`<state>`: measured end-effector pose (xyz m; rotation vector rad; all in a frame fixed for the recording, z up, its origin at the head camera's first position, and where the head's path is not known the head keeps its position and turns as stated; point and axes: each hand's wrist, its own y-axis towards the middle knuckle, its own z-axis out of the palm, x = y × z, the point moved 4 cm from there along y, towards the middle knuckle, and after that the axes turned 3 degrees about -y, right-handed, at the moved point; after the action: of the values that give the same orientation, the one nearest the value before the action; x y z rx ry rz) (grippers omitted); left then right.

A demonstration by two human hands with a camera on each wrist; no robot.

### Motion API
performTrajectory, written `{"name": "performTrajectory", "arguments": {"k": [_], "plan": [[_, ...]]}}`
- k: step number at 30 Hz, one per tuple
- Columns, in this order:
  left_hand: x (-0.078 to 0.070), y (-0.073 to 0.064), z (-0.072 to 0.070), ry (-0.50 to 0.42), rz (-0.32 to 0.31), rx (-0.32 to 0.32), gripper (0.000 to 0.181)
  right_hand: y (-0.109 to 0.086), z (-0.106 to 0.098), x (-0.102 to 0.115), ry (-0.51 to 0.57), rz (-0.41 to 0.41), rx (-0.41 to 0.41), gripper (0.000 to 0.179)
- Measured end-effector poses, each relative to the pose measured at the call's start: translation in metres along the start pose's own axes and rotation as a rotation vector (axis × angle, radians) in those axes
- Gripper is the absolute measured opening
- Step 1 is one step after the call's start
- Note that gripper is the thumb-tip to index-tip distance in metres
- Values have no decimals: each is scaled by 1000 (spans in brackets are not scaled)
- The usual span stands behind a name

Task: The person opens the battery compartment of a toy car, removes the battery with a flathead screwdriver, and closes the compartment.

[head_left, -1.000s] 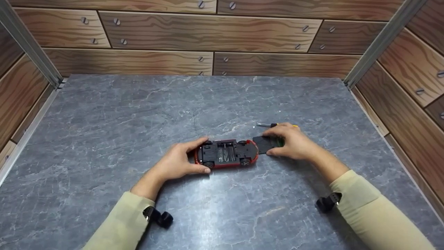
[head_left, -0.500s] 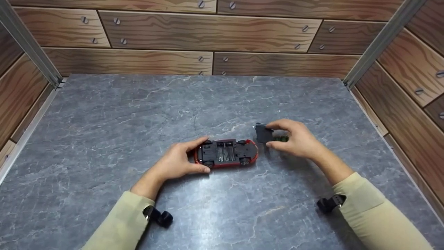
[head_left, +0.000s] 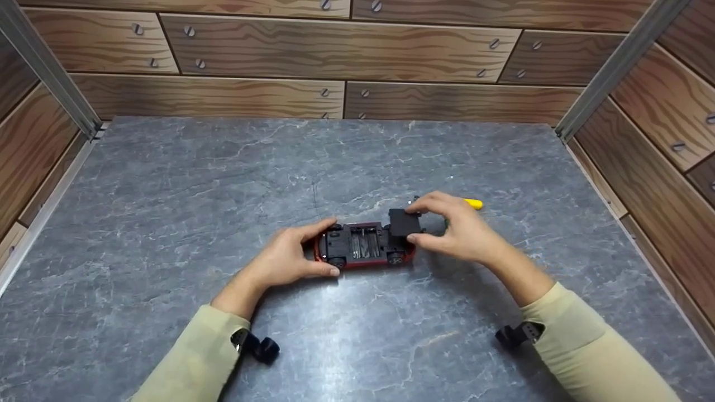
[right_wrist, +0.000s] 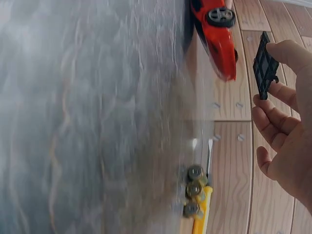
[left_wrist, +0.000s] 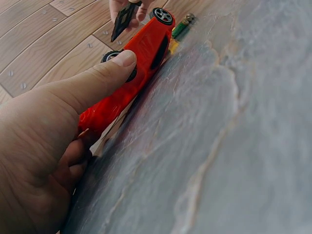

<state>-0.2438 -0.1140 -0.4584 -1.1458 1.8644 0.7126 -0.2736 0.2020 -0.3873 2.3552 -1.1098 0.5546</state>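
Note:
A red toy car [head_left: 342, 245] lies upside down on the grey table, its black underside and wheels facing up. An open battery bay [head_left: 366, 244] shows in the middle of that underside. My left hand [head_left: 282, 258] grips the car's left end between thumb and fingers. Above the car's right end, my right hand [head_left: 466, 231] pinches a flat black battery cover [head_left: 404, 223] between thumb and fingers. In the right wrist view, the ribbed inner side of the cover [right_wrist: 264, 68] is visible, apart from the car.
Three green batteries [right_wrist: 195, 189] lie together on the table, mostly hidden behind my right hand in the head view. Beside them is a screwdriver with a yellow handle [head_left: 473, 203]. Wood-patterned walls [head_left: 335, 53] border the table at the back and sides.
My right hand has lifted the battery cover off the table to the right of the car and carried it left, over the car's right end. The left hand and car have stayed put.

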Motion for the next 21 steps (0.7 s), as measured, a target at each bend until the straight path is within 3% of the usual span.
{"name": "performTrajectory", "arguments": {"k": [11, 21], "plan": [[1, 0, 1, -9, -9, 8, 104, 8, 20, 22, -104, -112, 0, 47], [-1, -1, -1, -14, 11, 3, 103, 13, 33, 31, -133, -108, 49, 47]]}}
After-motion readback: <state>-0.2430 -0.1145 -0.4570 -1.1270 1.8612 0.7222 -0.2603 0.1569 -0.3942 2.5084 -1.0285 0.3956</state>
